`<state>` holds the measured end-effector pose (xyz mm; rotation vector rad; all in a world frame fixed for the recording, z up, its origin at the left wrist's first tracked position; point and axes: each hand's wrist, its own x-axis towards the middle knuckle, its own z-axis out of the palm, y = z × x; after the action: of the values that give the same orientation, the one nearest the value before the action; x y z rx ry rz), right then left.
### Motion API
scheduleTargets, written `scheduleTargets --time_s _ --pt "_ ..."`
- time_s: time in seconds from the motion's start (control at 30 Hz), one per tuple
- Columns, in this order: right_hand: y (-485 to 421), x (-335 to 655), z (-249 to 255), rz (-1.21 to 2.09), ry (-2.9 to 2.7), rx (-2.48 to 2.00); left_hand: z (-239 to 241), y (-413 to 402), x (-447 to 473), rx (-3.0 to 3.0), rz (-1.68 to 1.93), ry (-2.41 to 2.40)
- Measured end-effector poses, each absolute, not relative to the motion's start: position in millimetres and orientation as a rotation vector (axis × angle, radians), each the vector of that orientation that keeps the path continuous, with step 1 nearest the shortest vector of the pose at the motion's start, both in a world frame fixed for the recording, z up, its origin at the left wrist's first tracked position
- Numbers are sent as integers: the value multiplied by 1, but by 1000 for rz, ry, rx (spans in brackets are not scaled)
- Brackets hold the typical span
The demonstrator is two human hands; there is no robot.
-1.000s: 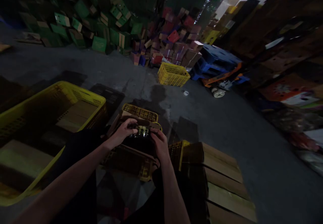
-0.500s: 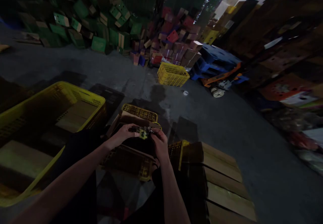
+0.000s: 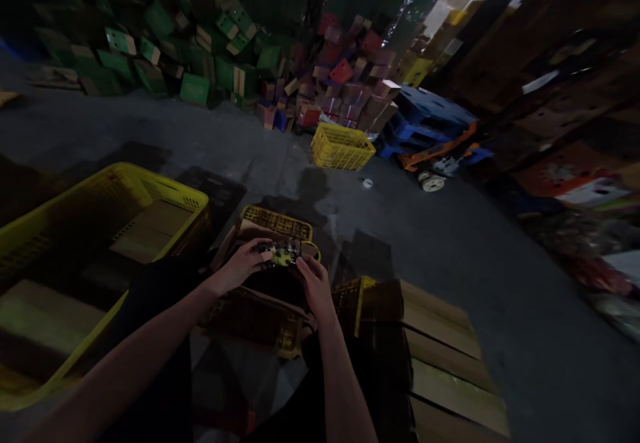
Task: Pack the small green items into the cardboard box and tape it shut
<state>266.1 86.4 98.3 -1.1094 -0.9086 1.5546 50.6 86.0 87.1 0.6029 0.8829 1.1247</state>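
Observation:
A small clear plastic pack with a yellow-green, dark-spotted label [image 3: 284, 254] is held up between my two hands. My left hand [image 3: 244, 266] grips its left end, with the fingers curled round it. At the right end, my right hand [image 3: 315, 280] pinches the pack between thumb and fingers. Below is an open cardboard box [image 3: 253, 228] with a dark inside, set on a yellow crate [image 3: 277, 220]. What lies in the box is too dark to make out. A thin yellow ring [image 3: 315, 246] shows just behind my right hand.
A large yellow bin [image 3: 200, 211] with cardboard boxes inside stands at my left. Flat-topped cardboard boxes [image 3: 445, 356] sit at my right. Ahead are another yellow crate [image 3: 343, 148], blue pallets [image 3: 433, 113], a pallet jack [image 3: 440, 163] and heaped green cartons [image 3: 195, 88].
The pack has risen slightly and turned, so more of its label faces me. Both hands keep hold of it and my right fingers have shifted a little.

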Motion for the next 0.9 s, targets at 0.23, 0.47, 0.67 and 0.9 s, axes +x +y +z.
scheduleTargets --time_s 0.23,0.47,0.67,0.9 --pt "85 266 101 1517 -1003 -1132 79 87 50 534 1118 812" --pt "86 270 96 1467 -1006 -1160 70 87 53 526 1048 795" --pt "85 269 96 1486 -1025 -1154 77 86 52 533 1062 821" --pt "84 263 101 1457 -1037 -1167 86 84 51 806 1124 969"
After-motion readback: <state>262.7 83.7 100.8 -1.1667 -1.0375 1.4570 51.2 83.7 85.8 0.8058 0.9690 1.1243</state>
